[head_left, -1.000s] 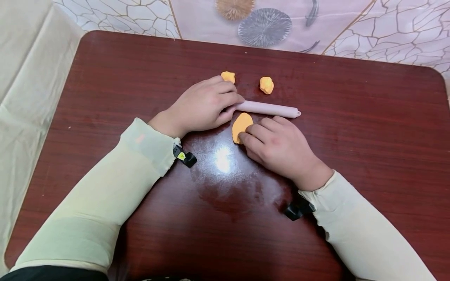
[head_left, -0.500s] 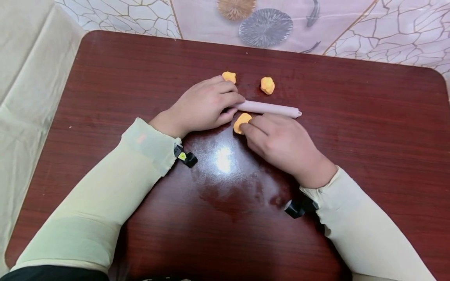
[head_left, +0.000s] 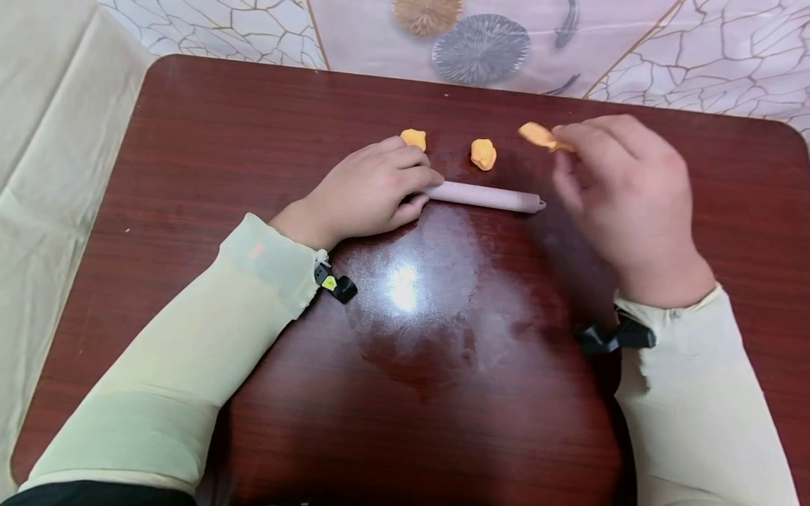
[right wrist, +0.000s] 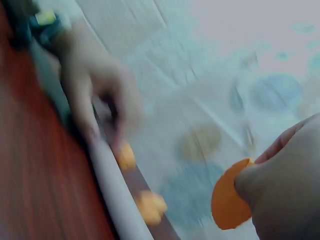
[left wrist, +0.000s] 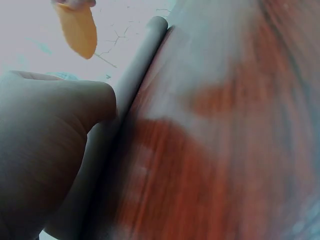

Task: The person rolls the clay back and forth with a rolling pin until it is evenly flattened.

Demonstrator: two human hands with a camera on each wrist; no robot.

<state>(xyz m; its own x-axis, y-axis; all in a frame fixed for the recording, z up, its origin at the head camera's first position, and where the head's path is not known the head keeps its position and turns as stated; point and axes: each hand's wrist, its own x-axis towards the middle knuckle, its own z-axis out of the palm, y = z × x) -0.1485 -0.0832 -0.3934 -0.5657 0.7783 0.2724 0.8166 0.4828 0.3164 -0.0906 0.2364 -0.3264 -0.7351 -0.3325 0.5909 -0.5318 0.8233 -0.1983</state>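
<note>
A pale pink rolling pin lies on the table, its left part under the left hand, whose fingers are bent over it. The right hand is raised above the table at the right and pinches a flat orange dough piece between thumb and fingers. In the right wrist view this dough piece looks thin and rounded, held by its edge. Two orange lumps rest behind the pin: one lump just beyond the left fingers, another lump further right.
The dark red wooden table has whitish smears and a bright reflection at its middle. Patterned cloth borders its back edge, and a plain pale cloth hangs at the left.
My right hand has lifted the flat orange dough piece from the table in front of the pin and moved it up and to the right. The left hand and the pin have stayed in place.
</note>
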